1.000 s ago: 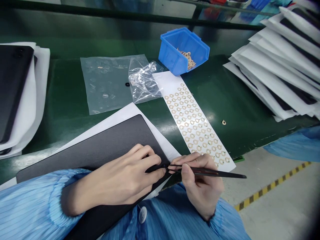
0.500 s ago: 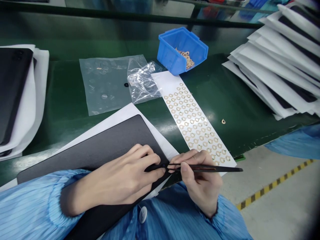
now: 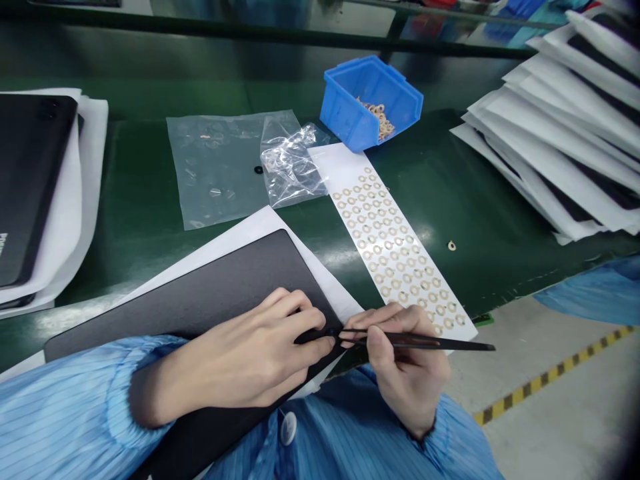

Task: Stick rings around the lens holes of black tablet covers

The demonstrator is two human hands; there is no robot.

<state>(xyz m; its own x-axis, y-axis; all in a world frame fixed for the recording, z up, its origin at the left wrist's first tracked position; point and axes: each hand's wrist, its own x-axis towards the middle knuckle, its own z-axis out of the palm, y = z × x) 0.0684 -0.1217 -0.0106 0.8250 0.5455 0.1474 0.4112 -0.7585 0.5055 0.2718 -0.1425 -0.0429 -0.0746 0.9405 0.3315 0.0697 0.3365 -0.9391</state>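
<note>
A flat black panel, like a tablet's back, lies tilted on white sheeting in front of me. My left hand rests across it, fingers bent and apart, the fingertips beside a small round dark spot near the panel's right corner. My right hand is closed around black tweezers, whose tips point left at that spot. Whether the tips hold anything is too small to see. Beyond the right hand lies a white sheet bearing rows of small beige rings.
A blue bin holds loose beige rings. Left of it lies a clear plastic bag with a small black ring. Black panels between white sheets are stacked at left and right. One loose ring lies on the green bench.
The whole view has shifted slightly, so things sit a little further right. The outer end of the tweezers dips a little lower; both hands stay at the panel's corner.
</note>
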